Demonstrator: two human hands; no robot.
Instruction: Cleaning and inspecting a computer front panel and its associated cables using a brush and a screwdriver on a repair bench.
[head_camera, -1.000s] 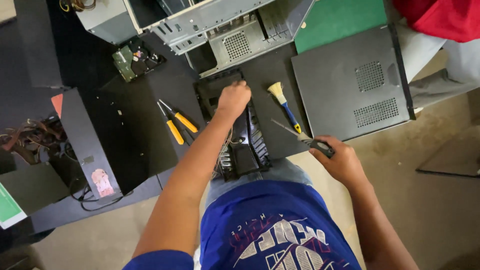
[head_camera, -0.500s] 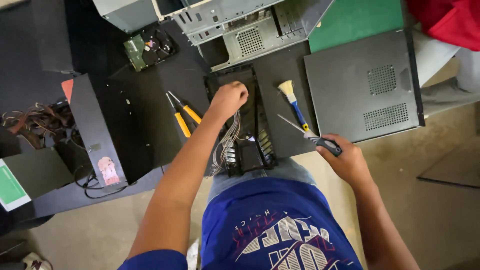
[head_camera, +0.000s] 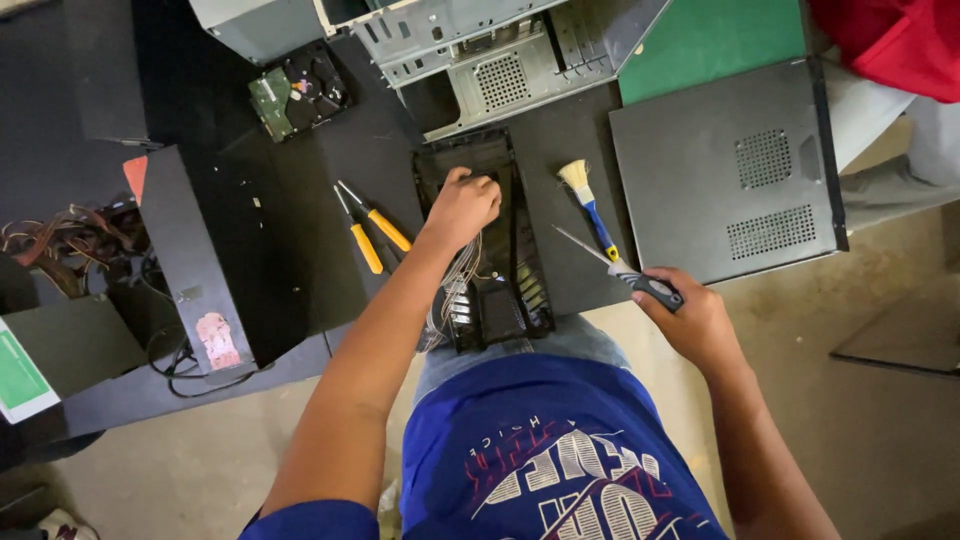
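Black mat (head_camera: 300, 200): covers the work surface, its near edge by the person's knees.
Yellow screwdrivers (head_camera: 368, 228): two, side by side on the mat, left of the panel.
Left hand (head_camera: 462, 205): fingers curled tight, gripping the upper part of the panel with a bundle of thin wires beneath the palm.
Panel (head_camera: 500, 260): black slatted computer front panel, lying lengthwise at the mat's near edge.
Brush (head_camera: 590, 205): blue handle, pale bristles, just right of the panel.
Right hand (head_camera: 690, 320): fingers wrapped closed around a black-handled screwdriver (head_camera: 625, 275), its tip pointing towards the brush.
Grey cover (head_camera: 725, 180): at the right edge.
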